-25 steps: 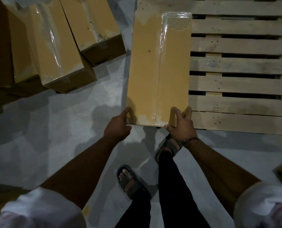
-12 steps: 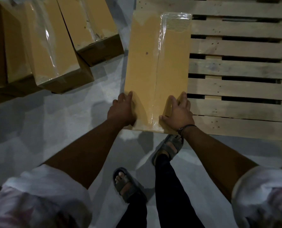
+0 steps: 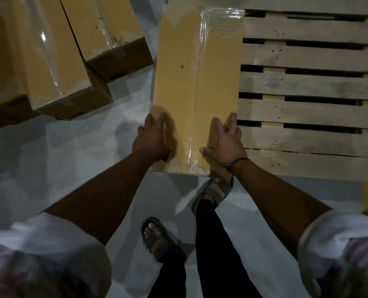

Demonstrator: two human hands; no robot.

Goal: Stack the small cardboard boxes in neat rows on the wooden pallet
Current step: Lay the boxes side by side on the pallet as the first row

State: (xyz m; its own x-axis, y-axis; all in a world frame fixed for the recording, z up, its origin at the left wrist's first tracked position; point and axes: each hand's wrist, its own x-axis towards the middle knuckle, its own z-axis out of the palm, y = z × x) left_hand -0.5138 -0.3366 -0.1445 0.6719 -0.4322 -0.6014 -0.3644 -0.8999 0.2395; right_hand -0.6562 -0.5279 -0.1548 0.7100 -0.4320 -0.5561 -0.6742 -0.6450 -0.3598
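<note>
Left hand [image 3: 154, 137] and right hand [image 3: 225, 143] press the box [image 3: 185, 61] on the pallet [image 3: 307, 82].

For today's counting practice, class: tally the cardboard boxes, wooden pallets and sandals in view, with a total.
Cardboard boxes: 4 plainly visible
Wooden pallet: 1
Sandals: 2
Total: 7

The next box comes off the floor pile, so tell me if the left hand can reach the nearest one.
Probably yes. Only bare floor lies between the left hand and the nearest floor box, off to its left. The hand rests on the long box and must leave it first.
</note>
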